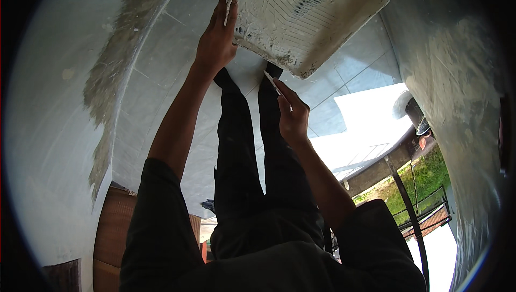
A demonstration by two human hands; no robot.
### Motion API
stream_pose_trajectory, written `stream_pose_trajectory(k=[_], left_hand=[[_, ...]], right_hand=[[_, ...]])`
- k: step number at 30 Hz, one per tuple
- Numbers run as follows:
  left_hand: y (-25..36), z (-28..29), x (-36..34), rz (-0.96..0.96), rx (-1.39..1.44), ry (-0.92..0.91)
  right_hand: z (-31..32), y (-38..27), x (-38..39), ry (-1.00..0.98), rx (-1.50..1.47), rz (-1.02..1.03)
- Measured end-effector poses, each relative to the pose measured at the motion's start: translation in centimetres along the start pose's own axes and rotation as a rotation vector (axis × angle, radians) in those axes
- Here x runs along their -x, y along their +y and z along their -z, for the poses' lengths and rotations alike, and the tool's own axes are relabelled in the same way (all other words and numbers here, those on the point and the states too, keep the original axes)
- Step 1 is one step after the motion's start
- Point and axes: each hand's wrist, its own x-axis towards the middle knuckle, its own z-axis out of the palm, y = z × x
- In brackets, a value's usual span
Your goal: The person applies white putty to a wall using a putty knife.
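A paint tray (336, 28) with a ribbed slope, coated in whitish paint or filler, is held out ahead of me at the top of the view. My left hand (216, 44) is closed on its left edge; the thumb and part of the grip are hidden behind or against the rim. Below the tray's near edge, my right hand (294, 114) grips a thin flat-bladed scraper (272, 83) seen almost edge-on. Its pale tip points up and left, apart from the tray. Dark smears mark the tray's ribbed part.
Grey floor tiles (161, 55) lie beneath my legs. On the left a pale wall (54, 109) has a rough brownish patch; another wall (446, 61), streaked with plaster, rises on the right. Cardboard boxes (114, 222) stand lower left. Sunlight falls through an opening onto grass (430, 179).
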Motion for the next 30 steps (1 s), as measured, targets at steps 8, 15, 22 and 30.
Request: stream_pose_trajectory(k=[8, 15, 22, 30], left_hand=[[0.5, 0.0, 0.6, 0.039, 0.017, 0.004], [1.2, 0.0, 0.2, 0.045, 0.053, -0.011], [1.5, 0.0, 0.4, 0.089, 0.061, -0.030], [1.8, -0.6, 0.3, 0.094, 0.074, -0.023]], right_hand=[[4.5, -2.3, -13.0, -0.049, -0.622, -0.346], [8.1, -2.8, -21.3, 0.115, 0.214, 0.253], [7.2, -4.3, -24.2, 0.107, 0.585, 0.366], [1.2, -0.3, -19.5, 0.252, 0.914, 0.580]])
